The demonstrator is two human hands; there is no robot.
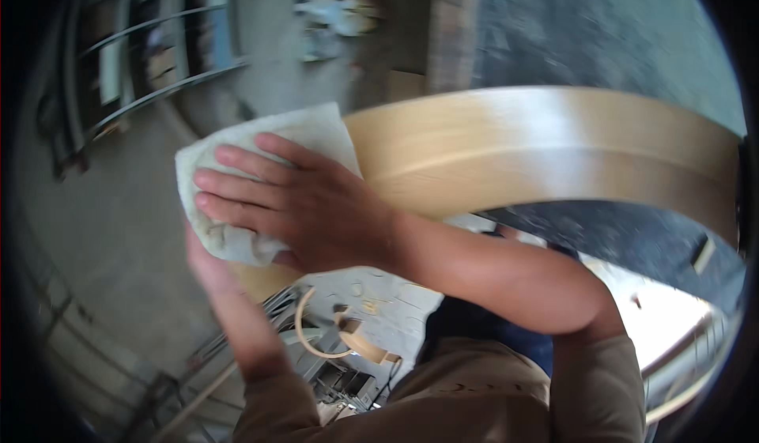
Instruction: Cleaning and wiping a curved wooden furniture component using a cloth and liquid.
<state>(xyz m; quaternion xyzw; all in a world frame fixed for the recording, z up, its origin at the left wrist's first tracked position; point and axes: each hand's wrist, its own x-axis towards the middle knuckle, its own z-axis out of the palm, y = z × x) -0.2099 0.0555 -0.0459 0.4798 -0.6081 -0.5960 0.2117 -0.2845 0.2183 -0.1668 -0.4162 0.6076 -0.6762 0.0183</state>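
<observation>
Surface Contact at Left End

Left hand: partly hidden behind the soft white fabric cloth; grip cannot be determined. Right hand: palm down on the cloth, fingers slightly spread. Curved, pale wood-grain board: left end covered by cloth; remainder extends rightward, exposed, completion indeterminable.

Setting is a workshop for woodwork. A large curved wood-grain panel spans the middle; smaller curved wooden pieces lie near, among scattered scraps. Plain grey floor runs along the left. A metal rack stands far left, its contents too blurred to identify. A broad dark work surface, pale-smudged, fills the far right.
</observation>
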